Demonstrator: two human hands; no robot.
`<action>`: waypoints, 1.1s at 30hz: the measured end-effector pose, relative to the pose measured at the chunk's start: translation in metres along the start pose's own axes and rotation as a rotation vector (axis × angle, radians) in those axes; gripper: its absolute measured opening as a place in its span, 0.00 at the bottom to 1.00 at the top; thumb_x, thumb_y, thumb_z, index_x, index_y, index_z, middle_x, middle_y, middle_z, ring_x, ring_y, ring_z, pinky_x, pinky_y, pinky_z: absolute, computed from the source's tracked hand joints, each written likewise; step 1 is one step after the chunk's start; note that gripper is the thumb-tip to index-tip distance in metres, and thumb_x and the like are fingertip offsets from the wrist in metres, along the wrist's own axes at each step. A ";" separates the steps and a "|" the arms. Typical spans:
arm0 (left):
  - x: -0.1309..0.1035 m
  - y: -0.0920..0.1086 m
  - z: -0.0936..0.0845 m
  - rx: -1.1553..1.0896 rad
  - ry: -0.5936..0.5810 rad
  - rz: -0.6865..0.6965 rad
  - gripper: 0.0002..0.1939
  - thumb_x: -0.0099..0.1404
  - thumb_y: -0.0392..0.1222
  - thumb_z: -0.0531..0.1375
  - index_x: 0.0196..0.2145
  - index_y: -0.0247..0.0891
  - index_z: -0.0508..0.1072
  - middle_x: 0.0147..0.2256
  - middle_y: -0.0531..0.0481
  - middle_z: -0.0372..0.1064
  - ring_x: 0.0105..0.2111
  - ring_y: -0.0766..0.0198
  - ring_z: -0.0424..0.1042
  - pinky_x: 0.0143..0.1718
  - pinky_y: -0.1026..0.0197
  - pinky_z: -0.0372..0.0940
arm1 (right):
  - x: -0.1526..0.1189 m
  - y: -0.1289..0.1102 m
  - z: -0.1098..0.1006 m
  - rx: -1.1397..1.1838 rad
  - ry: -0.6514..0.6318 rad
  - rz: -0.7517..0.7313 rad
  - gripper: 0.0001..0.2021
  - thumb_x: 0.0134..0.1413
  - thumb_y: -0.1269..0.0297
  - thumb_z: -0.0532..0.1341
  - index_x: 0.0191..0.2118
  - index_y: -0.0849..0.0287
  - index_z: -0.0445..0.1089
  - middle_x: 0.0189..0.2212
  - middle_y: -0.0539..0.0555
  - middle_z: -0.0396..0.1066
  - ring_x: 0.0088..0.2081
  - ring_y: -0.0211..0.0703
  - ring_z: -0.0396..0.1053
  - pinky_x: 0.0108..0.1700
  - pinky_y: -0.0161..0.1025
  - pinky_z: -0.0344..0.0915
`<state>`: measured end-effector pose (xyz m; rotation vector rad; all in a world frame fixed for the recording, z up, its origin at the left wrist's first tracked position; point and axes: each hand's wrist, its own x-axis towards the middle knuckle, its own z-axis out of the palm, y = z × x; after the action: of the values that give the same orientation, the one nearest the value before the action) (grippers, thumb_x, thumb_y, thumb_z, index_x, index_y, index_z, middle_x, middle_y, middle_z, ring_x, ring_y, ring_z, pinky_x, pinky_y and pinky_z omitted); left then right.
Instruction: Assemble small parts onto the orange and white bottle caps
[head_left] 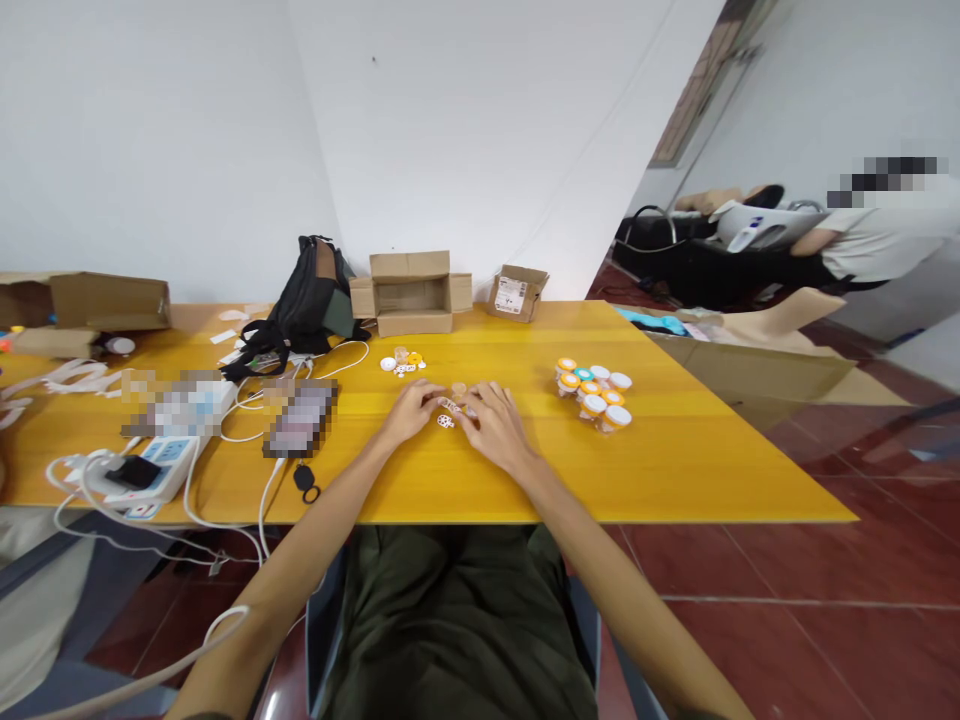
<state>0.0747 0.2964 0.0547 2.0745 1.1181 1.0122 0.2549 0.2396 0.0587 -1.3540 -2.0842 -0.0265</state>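
Note:
Over the middle of the table, my left hand (pixel 415 408) and my right hand (pixel 495 420) face each other with bent fingers. Between their fingertips is a small white perforated piece (pixel 449 404), partly covered by the fingers. Just below it, a white disc with holes (pixel 445 422) lies flat on the tabletop. A small clear, tan-looking round piece (pixel 458 389) shows behind the fingertips. Further back and left sits a cluster of small white and yellow parts (pixel 405 363). To the right of my right hand stands a group of small clear jars with orange, white and teal lids (pixel 592 390).
On the yellow table (pixel 675 470) stand an open cardboard box (pixel 412 300), a smaller box (pixel 517 293) and a black backpack (pixel 311 295). Leftward lie a phone (pixel 301 418), a power strip (pixel 172 460) and white cables. Another person (pixel 885 235) sits at far right.

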 end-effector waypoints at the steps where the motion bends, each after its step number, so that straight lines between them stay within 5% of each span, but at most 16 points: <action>1: 0.000 0.001 0.000 0.013 0.000 0.004 0.09 0.64 0.38 0.61 0.40 0.40 0.81 0.34 0.47 0.75 0.38 0.57 0.72 0.47 0.53 0.66 | 0.000 0.001 0.000 0.003 0.021 0.024 0.08 0.62 0.65 0.58 0.42 0.53 0.75 0.41 0.58 0.72 0.45 0.53 0.65 0.46 0.47 0.60; 14: -0.005 0.006 -0.001 0.099 -0.107 0.092 0.13 0.57 0.42 0.67 0.41 0.40 0.76 0.41 0.47 0.73 0.46 0.53 0.69 0.53 0.49 0.63 | 0.001 0.009 0.005 0.089 -0.009 0.241 0.09 0.53 0.72 0.60 0.40 0.54 0.70 0.41 0.57 0.76 0.45 0.52 0.72 0.47 0.45 0.67; 21: -0.003 0.006 0.000 0.011 -0.088 0.084 0.05 0.62 0.41 0.64 0.37 0.40 0.75 0.37 0.48 0.73 0.41 0.56 0.70 0.50 0.52 0.65 | 0.001 0.011 0.004 0.125 -0.004 0.258 0.10 0.51 0.71 0.60 0.40 0.52 0.69 0.40 0.57 0.77 0.44 0.54 0.73 0.45 0.46 0.68; 28: -0.006 0.008 0.000 -0.010 -0.110 0.142 0.16 0.55 0.41 0.70 0.41 0.40 0.74 0.44 0.47 0.70 0.45 0.56 0.69 0.52 0.53 0.64 | 0.001 0.013 0.006 0.220 0.001 0.309 0.14 0.50 0.70 0.61 0.44 0.53 0.67 0.46 0.57 0.76 0.46 0.53 0.74 0.47 0.47 0.69; 33: -0.005 0.005 0.001 -0.012 -0.122 0.144 0.10 0.57 0.40 0.69 0.36 0.39 0.74 0.42 0.47 0.69 0.42 0.58 0.68 0.48 0.55 0.65 | 0.002 0.018 0.012 0.309 0.021 0.287 0.14 0.50 0.71 0.60 0.44 0.53 0.67 0.46 0.57 0.76 0.48 0.52 0.74 0.48 0.47 0.70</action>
<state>0.0761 0.2895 0.0560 2.2009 0.9107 0.9418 0.2627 0.2540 0.0447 -1.4334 -1.7698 0.3849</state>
